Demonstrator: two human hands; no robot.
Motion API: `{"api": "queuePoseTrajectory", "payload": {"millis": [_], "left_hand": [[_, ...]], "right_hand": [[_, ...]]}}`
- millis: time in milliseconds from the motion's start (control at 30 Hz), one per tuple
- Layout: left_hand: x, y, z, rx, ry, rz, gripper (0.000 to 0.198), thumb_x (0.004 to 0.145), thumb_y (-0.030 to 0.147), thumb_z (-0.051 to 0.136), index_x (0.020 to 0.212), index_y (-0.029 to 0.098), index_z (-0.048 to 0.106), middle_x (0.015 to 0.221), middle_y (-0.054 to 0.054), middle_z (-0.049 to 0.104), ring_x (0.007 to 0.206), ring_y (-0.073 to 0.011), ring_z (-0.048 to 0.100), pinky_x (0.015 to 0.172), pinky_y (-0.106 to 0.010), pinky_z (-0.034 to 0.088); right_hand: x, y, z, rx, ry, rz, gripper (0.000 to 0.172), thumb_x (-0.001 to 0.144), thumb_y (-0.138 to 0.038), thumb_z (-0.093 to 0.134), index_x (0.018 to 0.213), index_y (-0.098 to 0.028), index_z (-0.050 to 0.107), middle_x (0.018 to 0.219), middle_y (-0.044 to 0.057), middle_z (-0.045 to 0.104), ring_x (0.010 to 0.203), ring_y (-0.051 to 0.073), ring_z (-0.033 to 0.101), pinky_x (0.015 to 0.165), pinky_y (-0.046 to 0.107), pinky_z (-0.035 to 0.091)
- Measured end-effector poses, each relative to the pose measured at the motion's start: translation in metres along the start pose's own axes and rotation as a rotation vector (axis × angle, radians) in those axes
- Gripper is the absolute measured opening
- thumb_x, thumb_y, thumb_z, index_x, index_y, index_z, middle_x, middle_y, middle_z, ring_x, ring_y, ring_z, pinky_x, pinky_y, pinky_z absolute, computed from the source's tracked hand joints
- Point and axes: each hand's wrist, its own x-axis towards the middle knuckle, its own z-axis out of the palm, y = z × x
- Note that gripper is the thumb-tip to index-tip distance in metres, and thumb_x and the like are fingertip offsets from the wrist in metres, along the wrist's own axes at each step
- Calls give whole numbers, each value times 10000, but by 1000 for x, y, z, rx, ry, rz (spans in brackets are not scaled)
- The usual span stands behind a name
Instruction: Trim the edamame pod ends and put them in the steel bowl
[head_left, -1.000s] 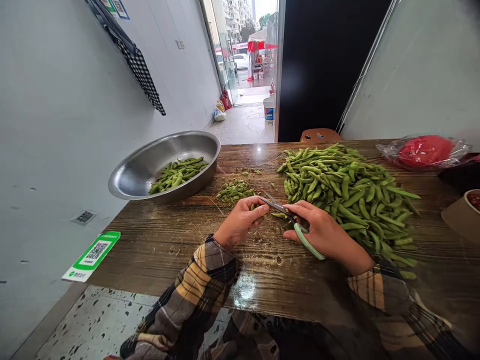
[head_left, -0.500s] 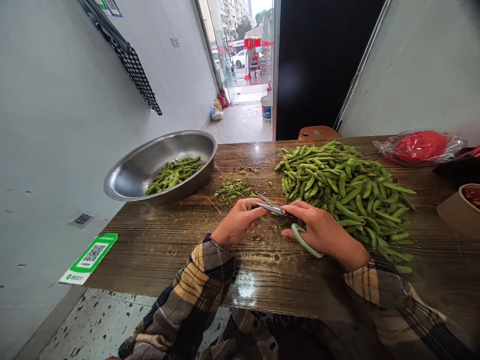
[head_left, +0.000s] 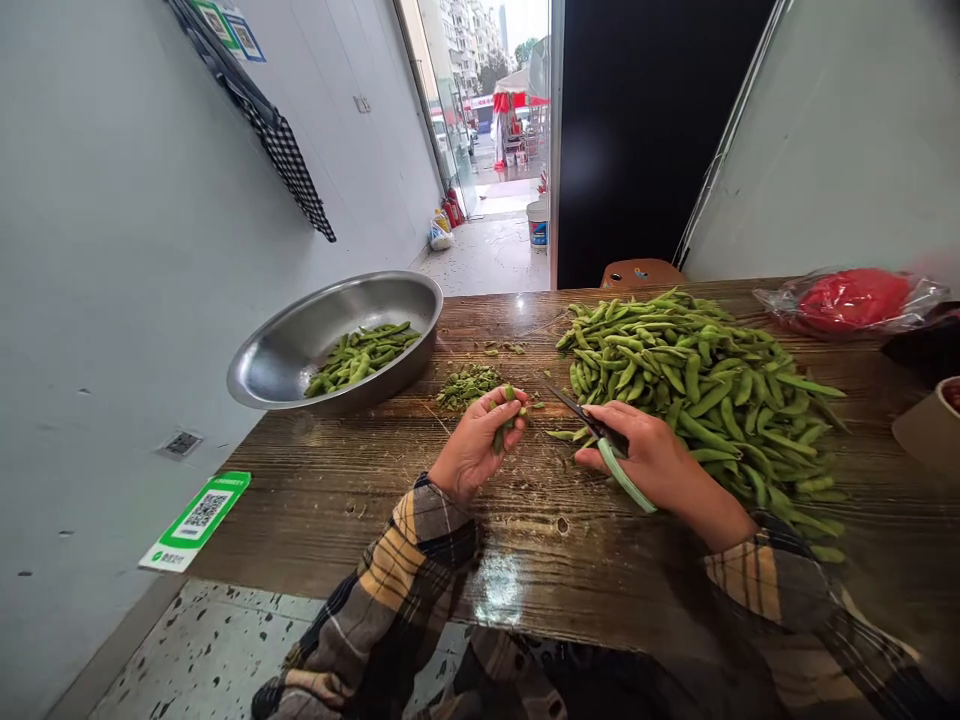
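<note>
Green edamame pods [head_left: 501,432] are pinched in the curled fingers of my left hand [head_left: 476,445], over the middle of the wooden table. My right hand [head_left: 637,450] grips a pair of scissors [head_left: 616,470] with pale green handles; the dark blades point up and left, apart from the pods. A large heap of edamame pods [head_left: 697,390] lies just behind and right of my right hand. Beyond my left hand sits a small pile of green trimmings [head_left: 469,385]. More pods [head_left: 364,355] lie inside a steel basin [head_left: 259,370] at the left.
The wooden table [head_left: 322,520] carries a green QR-code card [head_left: 199,520] at its left edge. On the right are a red item in clear plastic [head_left: 855,300] and a paper tub [head_left: 930,435]. An orange-brown stool [head_left: 641,272] stands behind the table, near the doorway.
The scissors have drawn back to the right from my left hand, and their blades no longer meet it. My left hand has turned, so the pods in its fingers now show.
</note>
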Motion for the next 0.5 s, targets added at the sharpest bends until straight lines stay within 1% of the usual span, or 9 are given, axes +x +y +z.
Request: {"api": "queuePoseTrajectory", "payload": {"millis": [67,167,267,367,500], "left_hand": [[0,0,1,-51,-9,15,290,650,198,796,848,115,601,760,8,559,532,-14,470,414,-106,347],[0,-1,2,-81,-45,20,320,635,196,809,843,113,581,713,30,518,491,-2,410,365,-101,268],[0,-5,2,-77,-67,4,341,636,223,812,842,112,565,687,40,494,471,-1,379,346,-106,217],[1,-9,4,-74,-77,-22,347,646,263,808,808,120,537,653,51,469,457,-2,358,343,-111,201],[-1,-14,9,-90,-100,-55,349,645,255,807,768,130,505,624,65,444,450,0,354,345,-112,194]], "right_hand": [[0,-1,0,2,-30,-1,438,803,-398,678,1189,-206,601,1017,75,647,797,204,646,707,334,535],[-1,-6,-1,2,-89,-17,488,795,-383,688,1240,-221,568,1014,61,630,700,167,611,653,319,529],[-2,-9,-1,-11,-103,-60,532,781,-342,707,1276,-242,538,1088,69,618,777,180,623,694,322,534],[-3,-11,2,-22,-85,-96,555,761,-325,729,1274,-246,532,1148,81,608,867,206,640,747,338,541],[-3,-13,4,-42,-58,-109,529,772,-347,722,1254,-235,536,1149,92,610,909,229,642,780,364,545]]}}
